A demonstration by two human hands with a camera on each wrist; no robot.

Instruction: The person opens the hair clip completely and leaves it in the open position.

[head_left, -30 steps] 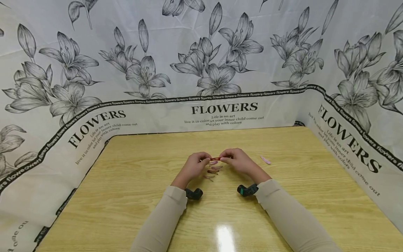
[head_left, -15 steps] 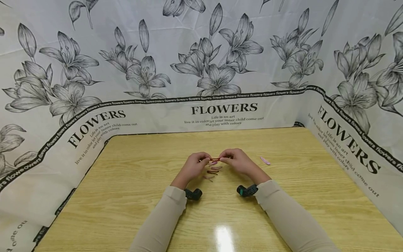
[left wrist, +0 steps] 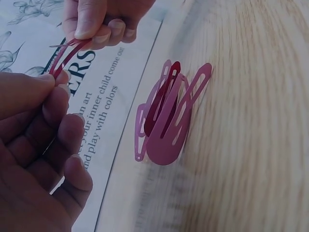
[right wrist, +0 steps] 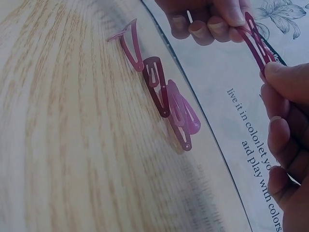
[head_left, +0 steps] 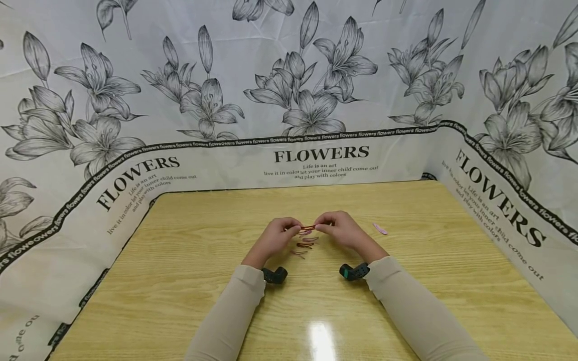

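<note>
Between the two hands, above the tabletop, a red snap hair clip is held by its ends. My left hand pinches one end between thumb and forefinger; its other fingers are loosely bent in the left wrist view. The opposite end is pinched by my right hand. In the right wrist view the narrow parts of the red clip stand apart from each other. Below the hands, several snap clips stand or lie in a row: a dark red clip, a pink clip and a lilac clip among them.
A separate pink hair clip lies on the wooden table, right of my right hand. White cloth printed with flowers and lettering walls the table at the back and both sides.
</note>
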